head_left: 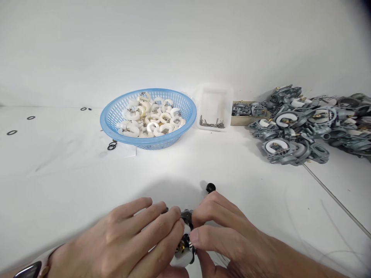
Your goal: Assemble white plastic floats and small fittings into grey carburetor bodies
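Observation:
At the bottom centre, a grey metal carburetor [188, 217] with a white float [182, 259] and a brass piece inside is between my two hands. My left hand [130, 235] lies over its left side, fingers bent around it, and covers much of the body. On the right side, my right hand [228, 231] grips the edge, its thumb pressed beside the float. A tiny metal bit shows by the thumb tip; I cannot make out what it is. Just beyond my right knuckles is a black round knob [210, 188], its lower part hidden.
A blue basket [148, 144] holds many white floats. Beside it stands a clear plastic tray [216, 87] with thin metal pins [213, 123]. Carburetors [290, 119] are piled at the right, near a thin rod [336, 199]. Black rubber rings [111, 145] lie on the left.

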The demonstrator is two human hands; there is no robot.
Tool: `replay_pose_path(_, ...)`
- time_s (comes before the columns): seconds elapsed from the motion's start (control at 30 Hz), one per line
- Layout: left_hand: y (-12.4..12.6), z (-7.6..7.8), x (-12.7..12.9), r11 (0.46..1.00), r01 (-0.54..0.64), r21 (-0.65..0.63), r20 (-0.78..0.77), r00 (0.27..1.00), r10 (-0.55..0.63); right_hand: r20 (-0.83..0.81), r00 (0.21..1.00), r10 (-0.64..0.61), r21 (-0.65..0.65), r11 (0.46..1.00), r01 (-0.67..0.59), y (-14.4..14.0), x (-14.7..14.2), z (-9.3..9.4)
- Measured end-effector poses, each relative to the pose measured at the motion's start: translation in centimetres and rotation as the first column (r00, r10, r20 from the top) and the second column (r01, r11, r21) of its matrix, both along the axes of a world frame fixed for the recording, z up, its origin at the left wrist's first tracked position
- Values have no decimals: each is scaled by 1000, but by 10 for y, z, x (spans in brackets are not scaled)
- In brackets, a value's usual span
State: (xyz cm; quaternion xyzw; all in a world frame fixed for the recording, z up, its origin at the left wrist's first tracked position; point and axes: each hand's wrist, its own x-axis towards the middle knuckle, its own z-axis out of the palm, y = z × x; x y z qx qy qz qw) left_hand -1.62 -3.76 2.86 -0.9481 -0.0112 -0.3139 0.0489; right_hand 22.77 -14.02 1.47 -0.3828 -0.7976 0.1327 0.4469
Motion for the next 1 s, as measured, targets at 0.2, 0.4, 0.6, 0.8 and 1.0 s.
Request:
replay_pose_path(0.2, -1, -1, 0, 1000, -8, -26, -23, 1000, 7, 37, 996, 85, -21, 996, -85, 1, 3, 3)
replay_pose_path(0.4, 6, 11, 11, 998, 51, -28, 7, 999, -51, -18, 999, 30, 10, 1000, -29, 1, -1, 8)
replay_pose_path(0.6, 10, 13, 15, 996, 73, -49, 47, 996, -71, -29, 999, 32, -27, 999, -33, 5, 1, 9)
replay_pose_path(0.8, 13, 10, 14, 995, 82, -49, 2, 997, -82, -14, 1000, 20, 21, 1000, -20, 7, 2, 4)
replay_pose_path(1.0, 11, 13, 12, 996, 82, -42, 12, 997, -81, -25, 999, 37, 15, 999, -37, 8, 3, 5)
